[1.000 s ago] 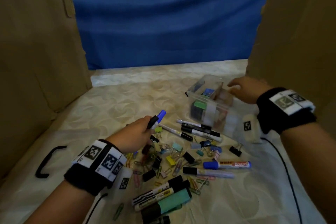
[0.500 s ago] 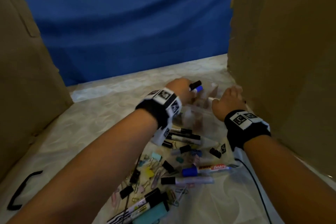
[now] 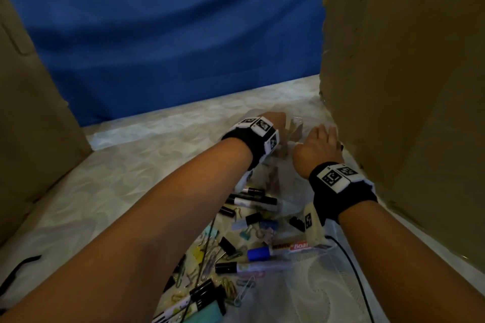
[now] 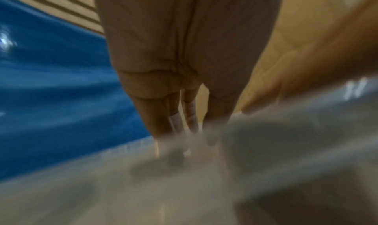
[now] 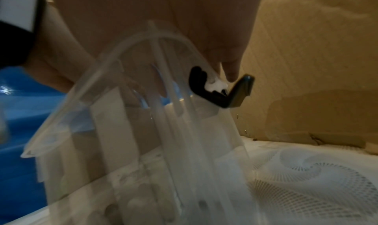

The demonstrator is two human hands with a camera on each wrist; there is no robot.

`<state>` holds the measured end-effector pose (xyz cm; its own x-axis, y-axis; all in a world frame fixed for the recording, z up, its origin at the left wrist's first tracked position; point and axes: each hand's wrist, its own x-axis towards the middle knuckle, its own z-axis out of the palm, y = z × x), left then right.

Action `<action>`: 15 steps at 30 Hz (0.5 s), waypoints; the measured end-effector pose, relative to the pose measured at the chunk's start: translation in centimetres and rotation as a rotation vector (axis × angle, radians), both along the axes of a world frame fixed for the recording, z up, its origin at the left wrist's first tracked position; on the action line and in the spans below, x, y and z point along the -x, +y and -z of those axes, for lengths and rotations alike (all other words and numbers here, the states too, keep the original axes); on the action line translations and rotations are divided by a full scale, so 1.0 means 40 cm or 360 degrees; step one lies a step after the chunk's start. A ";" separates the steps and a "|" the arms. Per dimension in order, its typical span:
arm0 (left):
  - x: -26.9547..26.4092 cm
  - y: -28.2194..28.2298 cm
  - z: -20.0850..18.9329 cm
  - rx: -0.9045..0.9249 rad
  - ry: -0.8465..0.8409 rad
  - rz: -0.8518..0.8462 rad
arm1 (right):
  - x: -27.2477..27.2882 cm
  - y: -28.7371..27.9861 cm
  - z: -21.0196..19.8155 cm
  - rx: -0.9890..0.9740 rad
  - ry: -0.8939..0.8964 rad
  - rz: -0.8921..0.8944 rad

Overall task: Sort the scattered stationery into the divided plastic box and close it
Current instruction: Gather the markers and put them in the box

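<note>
The clear divided plastic box (image 3: 293,130) stands tilted by the right cardboard wall. My right hand (image 3: 320,144) grips its rim; in the right wrist view several fingers show through the box (image 5: 143,139) wall, and one fingertip (image 5: 230,70) lies outside by a black latch (image 5: 222,92). My left hand (image 3: 273,120) reaches across over the box, mostly hidden by its wristband. The blurred left wrist view shows this hand (image 4: 184,123) with straight fingers pointing down into the box and no marker in it. Markers (image 3: 252,200), binder clips (image 3: 253,217) and paper clips (image 3: 228,290) lie scattered nearer me.
Cardboard walls stand at the left (image 3: 34,113) and close on the right (image 3: 406,86), with a blue cloth (image 3: 170,34) behind. A black handle piece (image 3: 23,265) lies far left. A black cable (image 3: 351,270) runs from my right wrist over the white patterned table cover (image 3: 131,165).
My left hand carried the blue-capped marker from the pile over to the box, and the marker no longer shows in it. My right hand stayed on the box.
</note>
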<state>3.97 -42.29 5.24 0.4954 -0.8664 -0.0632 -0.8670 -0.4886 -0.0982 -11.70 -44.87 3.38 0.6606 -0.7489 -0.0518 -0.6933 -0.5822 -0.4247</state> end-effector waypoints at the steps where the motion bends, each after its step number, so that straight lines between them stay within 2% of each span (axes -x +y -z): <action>1: 0.019 0.027 -0.022 0.0109 0.0082 0.0002 | 0.001 -0.001 -0.002 -0.0001 -0.0002 0.0001; 5: 0.113 0.176 -0.101 0.0472 0.0233 0.0009 | 0.004 -0.004 -0.004 -0.0015 -0.0031 -0.0002; 8: 0.151 0.320 -0.095 0.0600 0.0333 0.0014 | 0.005 0.002 -0.002 -0.0029 -0.0041 -0.0012; 12: 0.123 0.479 -0.021 0.0468 0.0455 -0.0179 | 0.012 0.017 0.002 -0.0024 -0.0250 -0.0002; 15: 0.075 0.559 0.050 0.0110 0.0504 -0.0298 | 0.061 0.097 0.005 0.0392 -0.0677 -0.0091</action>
<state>0.95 -19.91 3.23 0.6107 -0.7704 -0.1832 -0.7443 -0.6374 0.1993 -14.13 -40.99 3.19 0.6251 -0.6671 0.4053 -0.4527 -0.7328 -0.5081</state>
